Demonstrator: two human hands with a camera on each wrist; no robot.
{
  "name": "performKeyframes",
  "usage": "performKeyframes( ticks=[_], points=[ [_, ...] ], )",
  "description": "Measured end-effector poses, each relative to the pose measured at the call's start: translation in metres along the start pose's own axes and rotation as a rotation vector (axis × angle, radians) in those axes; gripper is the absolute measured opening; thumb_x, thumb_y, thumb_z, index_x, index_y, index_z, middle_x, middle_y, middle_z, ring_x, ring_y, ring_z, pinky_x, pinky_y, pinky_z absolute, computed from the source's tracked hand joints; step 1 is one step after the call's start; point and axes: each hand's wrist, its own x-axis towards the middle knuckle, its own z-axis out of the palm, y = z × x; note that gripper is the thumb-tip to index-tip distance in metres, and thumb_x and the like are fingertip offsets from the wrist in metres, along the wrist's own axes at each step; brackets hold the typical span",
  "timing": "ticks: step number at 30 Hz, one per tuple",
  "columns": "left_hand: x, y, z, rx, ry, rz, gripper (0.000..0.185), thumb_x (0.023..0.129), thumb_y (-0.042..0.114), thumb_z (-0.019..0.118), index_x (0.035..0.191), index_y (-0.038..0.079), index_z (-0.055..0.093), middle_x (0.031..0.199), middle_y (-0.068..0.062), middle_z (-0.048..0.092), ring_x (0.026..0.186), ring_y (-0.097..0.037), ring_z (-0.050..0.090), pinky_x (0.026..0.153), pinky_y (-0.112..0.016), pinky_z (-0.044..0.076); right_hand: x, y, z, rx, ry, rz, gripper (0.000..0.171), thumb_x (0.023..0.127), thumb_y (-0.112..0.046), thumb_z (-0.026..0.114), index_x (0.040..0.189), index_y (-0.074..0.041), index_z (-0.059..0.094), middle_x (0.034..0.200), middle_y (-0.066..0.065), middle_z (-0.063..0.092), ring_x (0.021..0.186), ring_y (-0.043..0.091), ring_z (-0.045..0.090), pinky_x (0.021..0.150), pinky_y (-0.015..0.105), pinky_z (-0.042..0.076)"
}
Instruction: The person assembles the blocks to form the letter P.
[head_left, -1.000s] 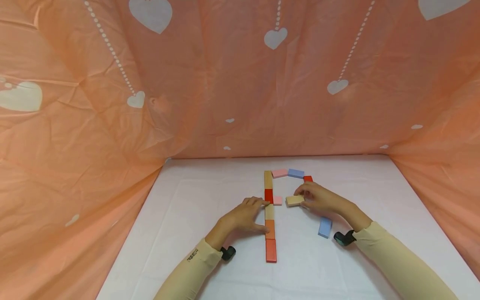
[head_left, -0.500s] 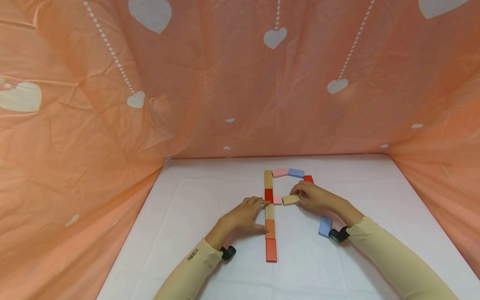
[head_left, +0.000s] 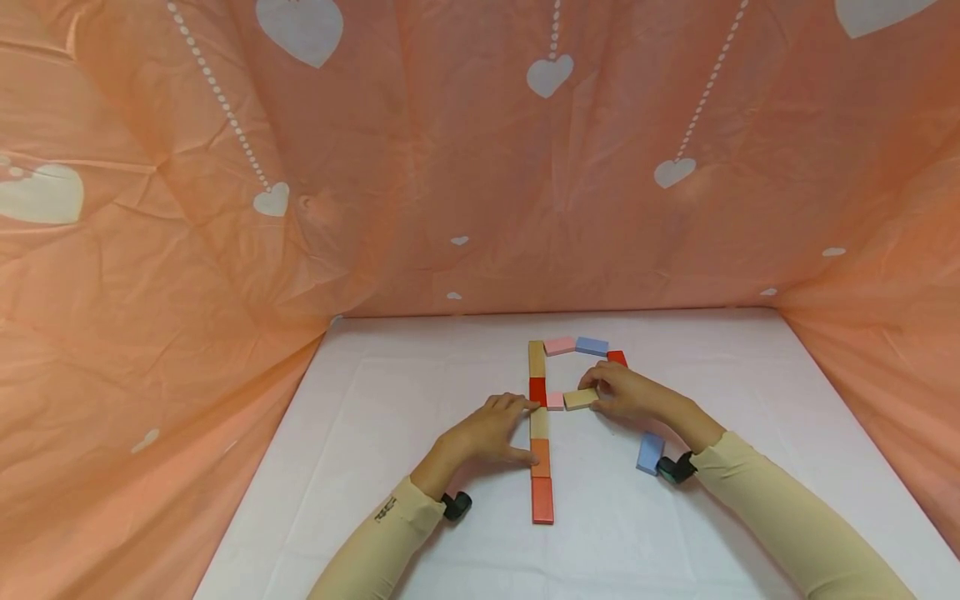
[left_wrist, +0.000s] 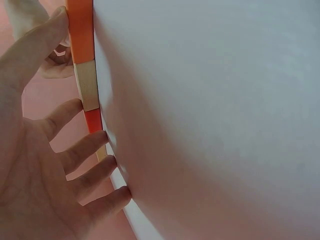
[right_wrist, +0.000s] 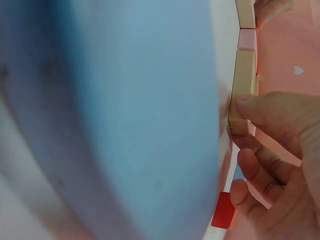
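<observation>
My right hand (head_left: 628,394) pinches one end of a pale wooden block (head_left: 578,400) between thumb and fingers. The block lies on the table, its other end against a small pink block (head_left: 555,402). That pink block sits beside a straight column of blocks. My left hand (head_left: 489,431) spreads along the column's left side. Its thumb touches an orange block (head_left: 540,458), and the index fingertip reaches the column near the red block (head_left: 537,391). In the left wrist view the fingers (left_wrist: 95,150) are spread and hold nothing. In the right wrist view the thumb (right_wrist: 270,110) presses the wooden block.
At the back, a pink block (head_left: 559,345), a blue block (head_left: 592,346) and a partly hidden red block (head_left: 617,358) curve rightward from the column's top. Another blue block (head_left: 650,452) lies near my right wrist camera. An orange cloth (head_left: 480,167) hangs behind the white table (head_left: 375,358).
My right hand has moved left with the pale wooden block, closing the gap to the small pink block. The last half second shows barely any movement. My left hand has stayed in place.
</observation>
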Motion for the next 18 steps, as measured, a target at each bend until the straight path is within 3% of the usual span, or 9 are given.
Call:
performKeyframes(
  ticks=[5,18],
  points=[
    [-0.0001,0.0002,0.0004,-0.003,-0.004,-0.007,0.092,0.089,0.054,0.085,0.163,0.019,0.043,0.162,-0.011,0.045,0.148,-0.032,0.043,0.122,-0.048,0.041,-0.0002,-0.0002,0.0001,0.004,0.000,0.000,0.025,0.093,-0.004,0.080,0.117,-0.005,0.072,0.104,0.001,0.064,0.097,0.019,0.054,0.089,0.033,0.053],
    [0.0002,-0.0002,0.0010,-0.001,0.002,-0.010,0.091,0.089,0.053,0.085,0.162,0.019,0.044,0.162,-0.011,0.045,0.147,-0.032,0.044,0.122,-0.048,0.042,-0.0019,-0.0002,-0.0004,0.027,0.005,0.027,0.029,0.092,-0.007,0.083,0.119,-0.005,0.071,0.110,0.005,0.065,0.101,0.022,0.056,0.093,0.040,0.054]
  ],
)
